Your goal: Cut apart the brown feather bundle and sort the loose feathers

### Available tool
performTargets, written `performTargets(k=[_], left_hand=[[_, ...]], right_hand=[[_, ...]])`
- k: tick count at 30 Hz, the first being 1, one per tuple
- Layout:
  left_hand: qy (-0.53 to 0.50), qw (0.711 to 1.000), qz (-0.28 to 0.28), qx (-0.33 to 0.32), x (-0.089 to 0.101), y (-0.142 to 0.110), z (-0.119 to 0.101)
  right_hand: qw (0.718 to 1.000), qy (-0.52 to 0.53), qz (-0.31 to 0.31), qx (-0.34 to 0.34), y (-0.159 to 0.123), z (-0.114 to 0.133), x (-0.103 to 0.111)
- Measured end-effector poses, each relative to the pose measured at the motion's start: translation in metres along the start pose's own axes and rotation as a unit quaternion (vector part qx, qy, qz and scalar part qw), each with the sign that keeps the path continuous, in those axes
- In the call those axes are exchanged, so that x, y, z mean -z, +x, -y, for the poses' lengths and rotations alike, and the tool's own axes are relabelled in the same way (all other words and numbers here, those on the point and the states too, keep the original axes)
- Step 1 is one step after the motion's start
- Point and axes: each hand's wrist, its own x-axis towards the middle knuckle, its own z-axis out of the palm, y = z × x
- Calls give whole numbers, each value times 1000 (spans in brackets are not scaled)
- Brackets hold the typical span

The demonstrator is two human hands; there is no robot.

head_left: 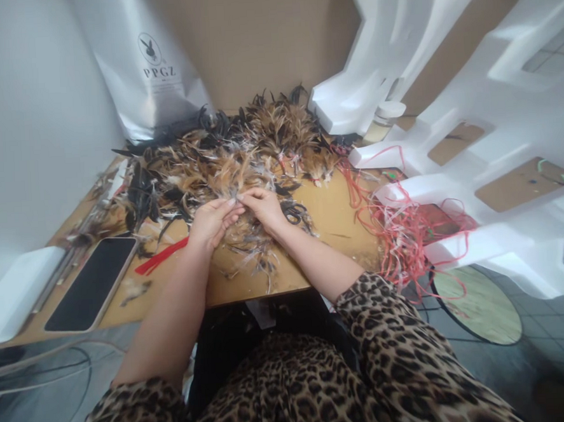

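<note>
My left hand (214, 221) and my right hand (263, 210) meet over the front of a feather pile (188, 159). Thumbs and forefingers of both are pinched together at the tips, closed on the pale end of a small feather (236, 198). Its outline blends into the brown and black feathers behind, so its full shape is hard to make out. Loose wispy feathers (266, 256) lie below my hands, near the table's front edge. A bundle of red strips (163, 256) rests just left of my left wrist.
A dark-screened phone (93, 283) and a white box (20, 297) lie left on the wooden table (334, 214). Tangled red strings (408, 235) hang over white foam pieces (487, 128) at right. Behind stand a silver bag (135, 73) and a lidded jar (384, 121).
</note>
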Motion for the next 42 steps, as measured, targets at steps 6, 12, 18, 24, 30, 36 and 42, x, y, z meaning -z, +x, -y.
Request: performTargets(k=[6, 12, 18, 24, 30, 36, 42], left_hand=[[-1, 1000, -9, -7, -3, -1, 1], [7, 1000, -20, -22, -5, -1, 2], [41, 997, -46, -42, -6, 0, 2], [42, 997, -48, -54, -4, 2, 3], [32, 997, -50, -52, -5, 0, 0], [18, 998, -44, -48, -3, 1, 2], [4, 999, -29, -39, -3, 0, 1]], right_hand=[[999, -33, -1, 8, -4, 4, -1], [998, -59, 2, 17, -2, 0, 0], [997, -62, 14, 36, 5, -11, 1], [1000, -11, 7, 4, 3, -9, -1], [998, 6, 41, -40, -1, -2, -1], [999, -22, 37, -19, 0, -4, 0], [999, -27, 27, 6, -1, -4, -1]])
